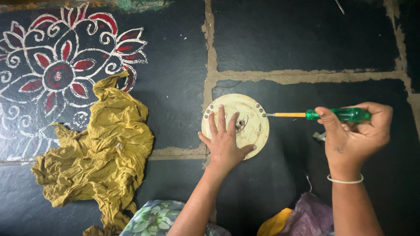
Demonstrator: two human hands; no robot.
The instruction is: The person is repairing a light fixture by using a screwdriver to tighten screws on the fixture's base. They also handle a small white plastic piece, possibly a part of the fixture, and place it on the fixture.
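Your left hand (225,146) lies spread flat on the disc (236,124), pinning it to the floor (306,39); your right hand (356,133) keeps its grip closed around the screwdriver (323,115), tip at the disc's rim.

no packages, no labels, no signs, no screens anywhere in view

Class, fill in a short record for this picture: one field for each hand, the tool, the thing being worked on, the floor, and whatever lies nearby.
Left hand: flat on the disc, fingers spread
Right hand: grips the screwdriver's green handle
Screwdriver: level, tip at the disc's right rim
Disc: round, cream, screws at the rim, hub in the middle
Floor: dark slabs, pale joints, painted flower pattern
Nearby: crumpled mustard cloth, left of the disc
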